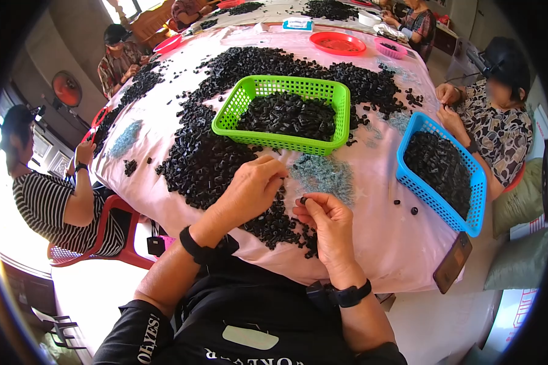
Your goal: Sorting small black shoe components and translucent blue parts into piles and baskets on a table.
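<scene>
In front of me my right hand [332,226] pinches a small black plastic part [303,201] between thumb and fingertips. To its upper left is my left hand [254,185], fingers closed together; what they hold, if anything, is hidden. Just beyond both hands lies a pile of small translucent blue-green pieces [326,176]. Loose black plastic parts [204,161] are heaped to the left of my left hand, with more scattered below it. Behind the hands stands a green plastic basket [286,144] holding many of the same black parts.
A blue basket [441,196] of black parts stands at the right, near a phone [452,263] on the table's edge. Pink cloth covers the table [383,243]. Farther back are a red tray [338,44] and a pink bowl [391,48]. Several people sit around working.
</scene>
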